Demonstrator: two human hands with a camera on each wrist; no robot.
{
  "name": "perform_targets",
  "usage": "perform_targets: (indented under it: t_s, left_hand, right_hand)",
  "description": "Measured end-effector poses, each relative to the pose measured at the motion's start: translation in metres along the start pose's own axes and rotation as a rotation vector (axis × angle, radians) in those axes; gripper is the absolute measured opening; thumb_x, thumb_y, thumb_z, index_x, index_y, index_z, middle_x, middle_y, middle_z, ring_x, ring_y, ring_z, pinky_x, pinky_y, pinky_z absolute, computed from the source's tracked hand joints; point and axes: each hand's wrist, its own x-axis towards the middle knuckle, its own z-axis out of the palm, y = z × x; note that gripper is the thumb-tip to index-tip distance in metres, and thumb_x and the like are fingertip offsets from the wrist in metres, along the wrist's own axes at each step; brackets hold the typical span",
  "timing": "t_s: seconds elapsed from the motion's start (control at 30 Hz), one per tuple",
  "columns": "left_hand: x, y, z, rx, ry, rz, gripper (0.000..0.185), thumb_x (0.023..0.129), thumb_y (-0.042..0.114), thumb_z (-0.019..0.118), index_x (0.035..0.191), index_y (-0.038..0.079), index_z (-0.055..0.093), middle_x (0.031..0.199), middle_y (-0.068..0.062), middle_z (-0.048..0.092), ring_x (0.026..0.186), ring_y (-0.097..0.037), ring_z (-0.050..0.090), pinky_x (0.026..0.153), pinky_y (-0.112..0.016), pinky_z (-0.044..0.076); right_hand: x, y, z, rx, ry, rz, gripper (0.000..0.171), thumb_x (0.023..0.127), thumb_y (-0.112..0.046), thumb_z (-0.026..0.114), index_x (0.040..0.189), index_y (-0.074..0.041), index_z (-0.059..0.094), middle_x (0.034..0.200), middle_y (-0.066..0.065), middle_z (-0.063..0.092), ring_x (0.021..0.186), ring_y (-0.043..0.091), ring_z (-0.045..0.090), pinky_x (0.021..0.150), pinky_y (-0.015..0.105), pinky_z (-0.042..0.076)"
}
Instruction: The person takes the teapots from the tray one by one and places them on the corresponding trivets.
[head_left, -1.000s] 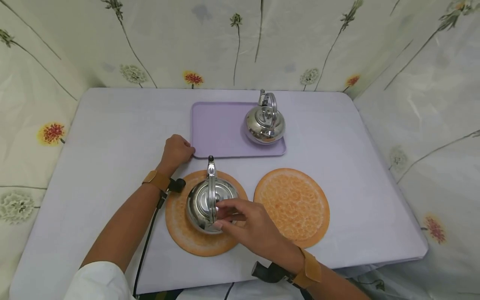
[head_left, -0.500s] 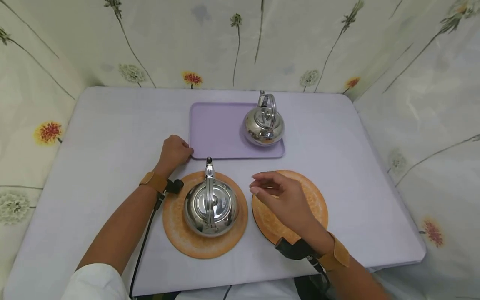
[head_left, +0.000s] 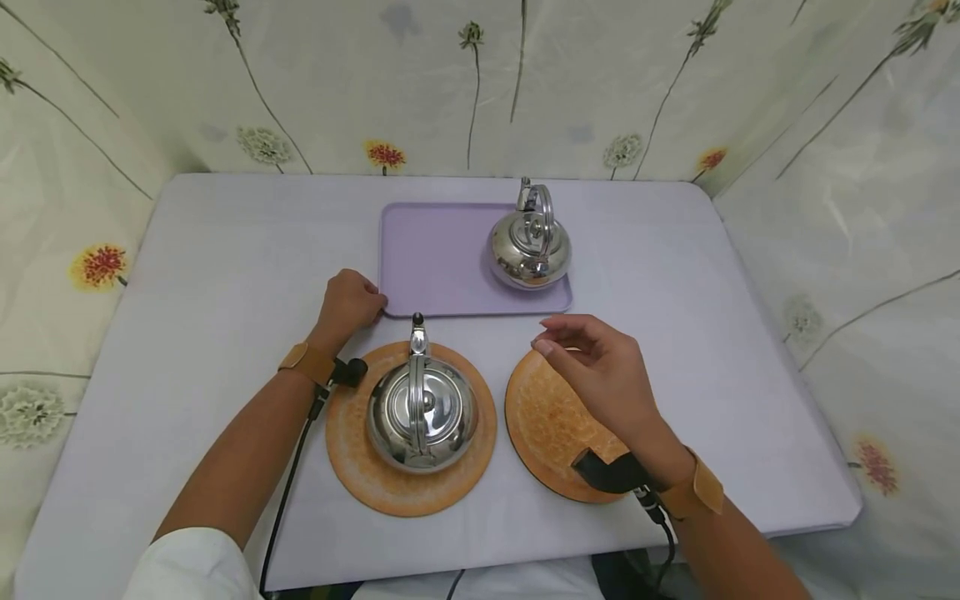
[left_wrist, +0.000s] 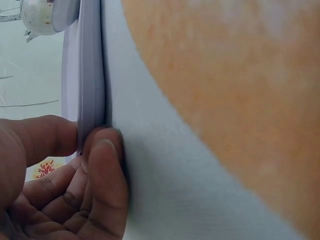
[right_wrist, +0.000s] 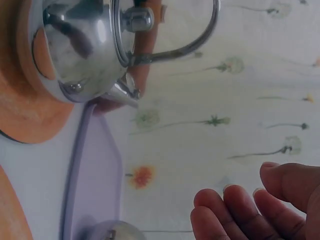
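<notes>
My left hand [head_left: 349, 300] pinches the near left corner of a lilac tray [head_left: 435, 260]. In the left wrist view, the tray's rim [left_wrist: 91, 75] runs between thumb and fingers. A shiny steel kettle [head_left: 390, 417] with an upright handle stands on the left round orange placemat [head_left: 356, 475], spout pointing away from me. Over the upper part of the right placemat [head_left: 543, 433], my right hand [head_left: 607, 371] hangs with loosely bent fingers and holds nothing. A second steel kettle [head_left: 525, 265] stands on the tray's right end.
Under everything lies a white-covered table [head_left: 247, 242]. A flower-patterned curtain [head_left: 562, 83] rises behind it and along both sides. Black cables [head_left: 288, 492] run from the wrist cameras down past the table's near edge.
My right hand has left the near kettle's handle and moved right and away from me, over the right placemat. The left hand stays at the tray corner; both kettles stand where they were.
</notes>
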Motion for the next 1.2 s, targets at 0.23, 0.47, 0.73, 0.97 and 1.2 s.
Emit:
perform_targets:
  t_s: [0.23, 0.47, 0.73, 0.97, 1.2]
  left_hand:
    - [0.001, 0.0, 0.0, -0.011, -0.008, -0.016, 0.018, 0.088, 0.008, 0.061, 0.085, -0.006, 0.073, 0.057, -0.007, 0.063, 0.05, -0.013, 0.055, 0.049, -0.024, 0.041]
    - [0.002, -0.002, 0.0, -0.009, 0.0, -0.02, 0.018, 0.087, 0.009, 0.062, 0.08, -0.004, 0.072, 0.056, -0.006, 0.062, 0.05, -0.014, 0.054, 0.048, -0.024, 0.041]
    - [0.003, -0.005, 0.002, -0.017, -0.01, -0.01, 0.018, 0.088, 0.009, 0.062, 0.083, -0.004, 0.073, 0.059, -0.006, 0.064, 0.052, -0.014, 0.056, 0.049, -0.024, 0.042]
    - [0.005, -0.004, 0.004, -0.006, -0.02, -0.02, 0.017, 0.088, 0.008, 0.063, 0.081, -0.003, 0.073, 0.058, -0.007, 0.064, 0.051, -0.015, 0.056, 0.048, -0.024, 0.042]
    - [0.004, -0.002, 0.001, 0.003, -0.018, -0.05, 0.017, 0.089, 0.01, 0.063, 0.084, -0.003, 0.073, 0.061, -0.007, 0.065, 0.054, -0.015, 0.056, 0.05, -0.024, 0.043]
  right_hand:
    - [0.011, 0.003, -0.009, -0.027, 0.044, 0.027, 0.023, 0.089, -0.009, 0.071, 0.11, 0.0, 0.068, 0.094, 0.007, 0.069, 0.086, 0.011, 0.067, 0.075, 0.023, 0.053]
    - [0.026, 0.011, -0.017, -0.08, 0.075, 0.006, 0.024, 0.089, -0.011, 0.071, 0.11, 0.0, 0.068, 0.094, 0.008, 0.069, 0.085, 0.009, 0.067, 0.074, 0.021, 0.053]
    - [0.04, 0.02, -0.025, -0.107, 0.109, 0.01, 0.025, 0.088, -0.012, 0.073, 0.111, -0.001, 0.068, 0.093, 0.009, 0.07, 0.085, 0.007, 0.066, 0.075, 0.019, 0.052]
    - [0.053, 0.027, -0.031, -0.11, 0.162, 0.043, 0.027, 0.087, -0.012, 0.074, 0.112, -0.001, 0.068, 0.094, 0.012, 0.07, 0.085, 0.005, 0.065, 0.079, 0.018, 0.05]
    - [0.075, 0.036, -0.035, -0.138, 0.163, 0.035, 0.029, 0.089, -0.014, 0.072, 0.113, 0.0, 0.067, 0.096, 0.014, 0.07, 0.083, 0.002, 0.065, 0.079, 0.018, 0.05]
